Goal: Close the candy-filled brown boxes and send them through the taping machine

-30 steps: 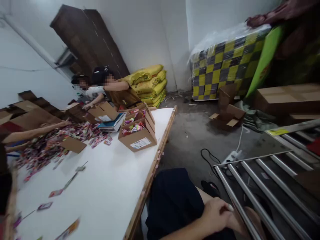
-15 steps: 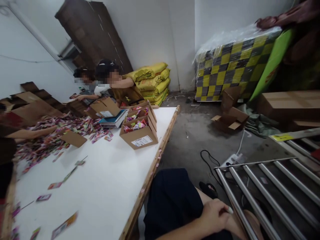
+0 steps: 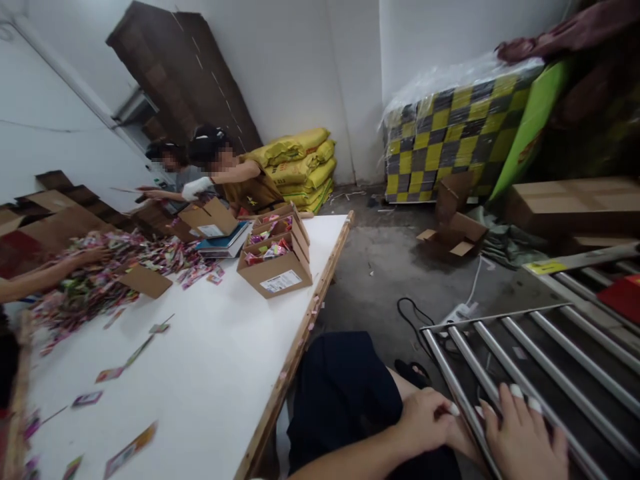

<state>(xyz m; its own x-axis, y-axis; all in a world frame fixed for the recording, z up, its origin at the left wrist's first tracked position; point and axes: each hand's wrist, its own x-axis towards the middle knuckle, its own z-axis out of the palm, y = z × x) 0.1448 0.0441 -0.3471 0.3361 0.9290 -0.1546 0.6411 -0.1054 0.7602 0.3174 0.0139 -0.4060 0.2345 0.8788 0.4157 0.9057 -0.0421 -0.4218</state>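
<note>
My left hand [image 3: 425,419] rests on my bare leg just beyond the dark blue shorts [image 3: 345,387], its fingers curled in and nothing visible in them. A white covering shows on one fingertip. My right hand [image 3: 525,433] lies with fingers stretched and apart over the metal rollers of a roller conveyor [image 3: 530,353], and it holds nothing. White coverings are on several of its fingertips too. To the left of my legs runs the wooden edge [image 3: 300,340] of a white-topped table [image 3: 200,373].
Small colourful packets [image 3: 115,267] are heaped on the table's far left, near a co-worker's arm [image 3: 45,280]. Filled cardboard boxes [image 3: 277,267] stand at the far corner. Two people work behind. Yellow sacks [image 3: 300,160], an open carton [image 3: 453,233] and a power strip [image 3: 457,313] are beyond.
My right hand has come into view at the lower right, onto the rollers. My left hand stays on my leg. The view has turned slightly right, and a red thing shows more on the conveyor.
</note>
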